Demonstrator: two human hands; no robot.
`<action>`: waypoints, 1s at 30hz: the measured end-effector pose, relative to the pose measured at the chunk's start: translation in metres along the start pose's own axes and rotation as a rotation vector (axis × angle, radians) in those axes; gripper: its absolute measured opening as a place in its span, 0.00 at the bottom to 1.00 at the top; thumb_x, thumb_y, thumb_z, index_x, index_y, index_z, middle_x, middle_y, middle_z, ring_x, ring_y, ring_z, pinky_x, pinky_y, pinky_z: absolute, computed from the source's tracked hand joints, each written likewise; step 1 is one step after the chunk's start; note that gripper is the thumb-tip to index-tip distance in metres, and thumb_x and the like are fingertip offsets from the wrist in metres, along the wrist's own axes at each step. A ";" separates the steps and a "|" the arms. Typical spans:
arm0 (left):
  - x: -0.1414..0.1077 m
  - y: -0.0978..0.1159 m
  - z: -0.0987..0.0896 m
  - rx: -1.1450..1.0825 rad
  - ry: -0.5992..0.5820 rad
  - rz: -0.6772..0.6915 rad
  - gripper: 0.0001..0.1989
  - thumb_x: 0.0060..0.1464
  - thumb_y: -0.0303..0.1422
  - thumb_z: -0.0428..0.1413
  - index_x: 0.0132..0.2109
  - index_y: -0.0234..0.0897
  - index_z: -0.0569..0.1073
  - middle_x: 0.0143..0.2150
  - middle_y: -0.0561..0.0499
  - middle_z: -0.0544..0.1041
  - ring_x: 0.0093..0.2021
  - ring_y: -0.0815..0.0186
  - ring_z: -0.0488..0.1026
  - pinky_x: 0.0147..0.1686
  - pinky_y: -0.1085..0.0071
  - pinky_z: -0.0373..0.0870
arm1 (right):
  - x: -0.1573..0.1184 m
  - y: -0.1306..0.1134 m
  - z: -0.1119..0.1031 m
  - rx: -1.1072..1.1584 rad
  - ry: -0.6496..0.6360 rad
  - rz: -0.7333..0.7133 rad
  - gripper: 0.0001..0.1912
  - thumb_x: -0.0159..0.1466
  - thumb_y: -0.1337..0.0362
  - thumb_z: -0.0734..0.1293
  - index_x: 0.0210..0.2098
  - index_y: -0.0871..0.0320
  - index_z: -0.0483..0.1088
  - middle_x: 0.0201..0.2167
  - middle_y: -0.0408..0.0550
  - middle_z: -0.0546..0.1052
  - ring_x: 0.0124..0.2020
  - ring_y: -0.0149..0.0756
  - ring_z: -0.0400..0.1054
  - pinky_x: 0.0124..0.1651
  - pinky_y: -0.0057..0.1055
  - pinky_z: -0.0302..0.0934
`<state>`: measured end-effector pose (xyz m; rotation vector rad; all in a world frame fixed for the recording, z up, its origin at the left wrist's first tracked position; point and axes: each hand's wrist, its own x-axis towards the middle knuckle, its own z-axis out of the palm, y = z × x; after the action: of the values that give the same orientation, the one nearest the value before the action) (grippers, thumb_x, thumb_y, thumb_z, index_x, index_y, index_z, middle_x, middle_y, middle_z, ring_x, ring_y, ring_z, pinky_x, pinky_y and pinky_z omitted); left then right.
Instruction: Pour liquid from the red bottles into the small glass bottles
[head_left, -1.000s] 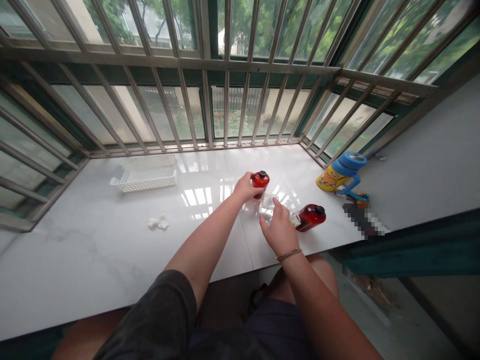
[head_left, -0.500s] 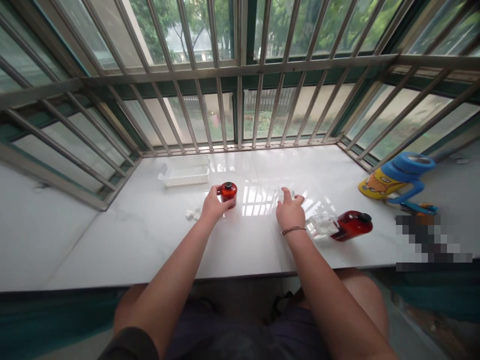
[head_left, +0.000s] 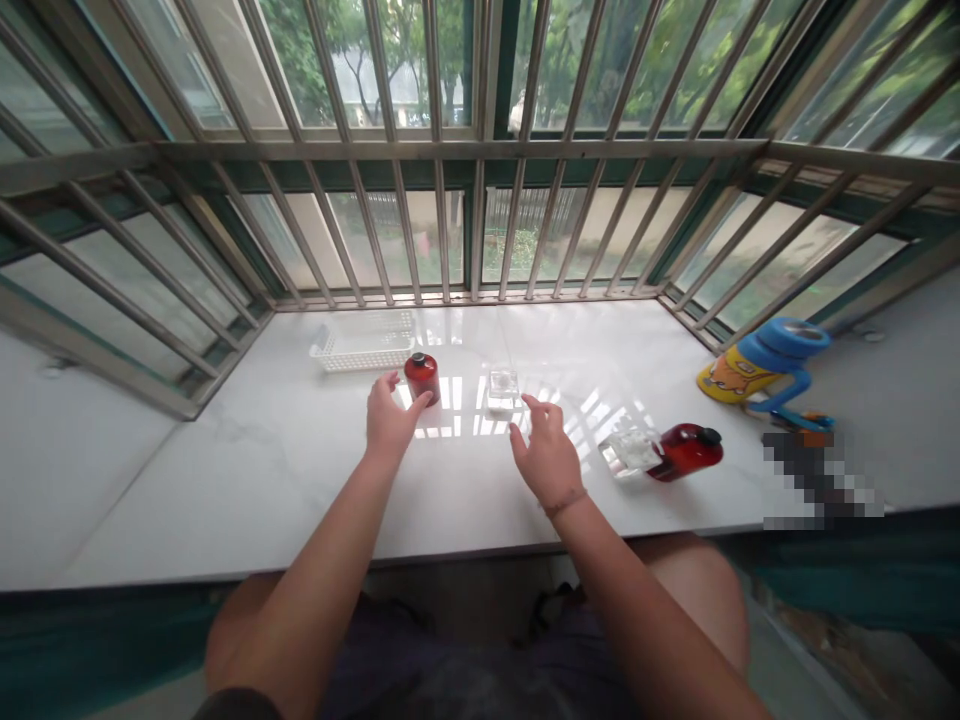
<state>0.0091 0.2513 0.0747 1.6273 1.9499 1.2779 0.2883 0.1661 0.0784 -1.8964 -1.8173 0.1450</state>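
Note:
A small dark-red bottle (head_left: pixel 422 380) with a black cap stands upright on the white countertop. Around it is my left hand (head_left: pixel 388 420), thumb tip at the bottle's lower front and the other fingers spread at its left side. Right of the bottle sits a clear square container (head_left: pixel 503 389). My right hand (head_left: pixel 551 455) is just beside that container, fingers apart and nothing in them; its index fingertip is close to the container's right edge. Farther right, another clear container (head_left: pixel 628 453) adjoins a larger red bottle (head_left: pixel 686 452) with a black cap.
A white perforated basket (head_left: pixel 364 350) stands at the back left of the countertop (head_left: pixel 247 470). At the right are a yellow flask (head_left: pixel 739 375) with a blue top and handle, and a blurred-out patch. Metal window bars (head_left: pixel 480 225) enclose the back and sides.
The clear container in my right hand has come left beside the small bottle and been let go. My left hand's fingers have loosened from the bottle. The whole view has shifted slightly.

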 end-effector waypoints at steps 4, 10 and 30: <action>-0.067 -0.025 -0.048 0.127 -0.038 0.166 0.08 0.66 0.42 0.60 0.44 0.44 0.78 0.42 0.51 0.80 0.45 0.56 0.77 0.51 0.60 0.73 | -0.074 0.075 -0.030 0.044 0.414 0.107 0.27 0.74 0.52 0.66 0.65 0.59 0.63 0.59 0.66 0.69 0.42 0.46 0.72 0.50 0.47 0.73; -0.141 -0.075 -0.107 0.286 0.018 0.279 0.13 0.68 0.43 0.59 0.35 0.43 0.75 0.30 0.54 0.72 0.32 0.60 0.71 0.37 0.64 0.68 | -0.096 0.148 -0.040 -0.020 0.333 0.187 0.30 0.73 0.52 0.65 0.69 0.59 0.64 0.67 0.68 0.65 0.42 0.46 0.74 0.50 0.49 0.75; -0.162 -0.101 -0.099 0.432 -0.010 0.510 0.17 0.70 0.36 0.57 0.29 0.44 0.70 0.25 0.54 0.71 0.29 0.59 0.70 0.37 0.61 0.68 | 0.060 0.112 0.011 -0.041 0.013 0.110 0.34 0.71 0.63 0.63 0.76 0.56 0.60 0.65 0.60 0.69 0.44 0.41 0.74 0.46 0.37 0.70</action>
<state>-0.0743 0.0663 0.0033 2.4574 1.9730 1.0340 0.3913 0.2289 0.0368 -2.0219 -1.7203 0.1346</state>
